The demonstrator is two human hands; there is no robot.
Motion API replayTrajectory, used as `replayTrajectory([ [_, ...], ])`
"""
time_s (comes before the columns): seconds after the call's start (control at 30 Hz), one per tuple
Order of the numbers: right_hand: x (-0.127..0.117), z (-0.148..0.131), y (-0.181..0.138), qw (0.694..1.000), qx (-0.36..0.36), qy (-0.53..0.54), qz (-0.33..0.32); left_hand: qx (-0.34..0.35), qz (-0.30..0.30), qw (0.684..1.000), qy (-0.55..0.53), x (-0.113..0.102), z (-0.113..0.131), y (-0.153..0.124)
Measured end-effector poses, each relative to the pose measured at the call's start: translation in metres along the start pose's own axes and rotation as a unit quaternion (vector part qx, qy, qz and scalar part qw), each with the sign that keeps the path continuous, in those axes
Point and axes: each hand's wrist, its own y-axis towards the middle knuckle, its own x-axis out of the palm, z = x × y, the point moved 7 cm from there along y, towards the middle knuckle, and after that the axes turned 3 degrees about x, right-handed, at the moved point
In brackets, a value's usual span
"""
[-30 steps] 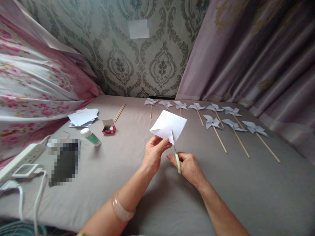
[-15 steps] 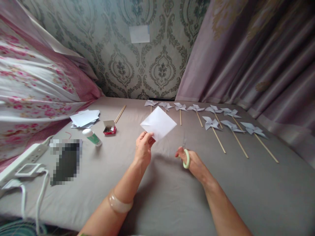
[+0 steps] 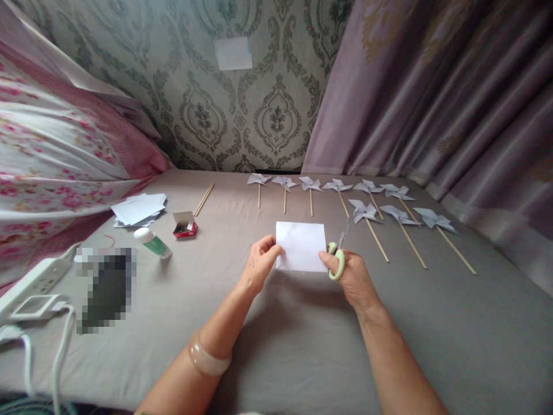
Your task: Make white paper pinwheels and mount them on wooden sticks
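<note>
Holding a white paper square [image 3: 301,246] at centre frame, both hands pinch its lower corners: left hand [image 3: 260,263] grips the left edge, right hand [image 3: 352,274] the right edge while closed around green-handled scissors [image 3: 337,259], blades up. Paper pinwheels [image 3: 365,211] lie on the grey sheet [image 3: 302,346] behind; glue stick [image 3: 152,242], red box [image 3: 184,225] at left

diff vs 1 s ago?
The white paper square has turned from a tilted diamond to level and lower. The right hand, scissors still in it, now also pinches the paper's right edge. The left hand kept its grip. Pinwheels unchanged.
</note>
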Motion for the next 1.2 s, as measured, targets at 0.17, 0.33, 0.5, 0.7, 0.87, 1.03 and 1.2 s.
replayTrajectory([
  [0.17,0.001,0.002,0.000,0.999,-0.020,0.030,0.034,-0.035,0.000,0.996,-0.088,0.001,-0.010,0.001],
  [0.33,-0.001,0.004,-0.002,0.990,-0.055,0.076,0.103,-0.059,-0.001,0.982,-0.177,0.012,-0.017,-0.003],
  [0.5,0.002,0.012,-0.001,0.987,-0.062,0.079,0.126,-0.099,-0.003,0.970,-0.223,0.028,-0.027,-0.012],
  [0.7,0.001,0.016,-0.002,0.983,-0.075,0.087,0.146,-0.175,-0.002,0.935,-0.308,0.042,-0.040,-0.021],
  [0.87,0.003,0.011,-0.005,0.983,-0.091,0.065,0.145,-0.156,-0.026,0.948,-0.275,0.047,-0.040,-0.025],
  [1.03,0.006,0.009,-0.008,0.982,-0.100,0.039,0.157,-0.083,-0.018,0.977,-0.198,0.043,-0.036,-0.025],
  [1.2,0.010,0.010,-0.010,0.982,-0.101,0.041,0.154,-0.044,-0.020,0.985,-0.165,0.044,-0.034,-0.026],
])
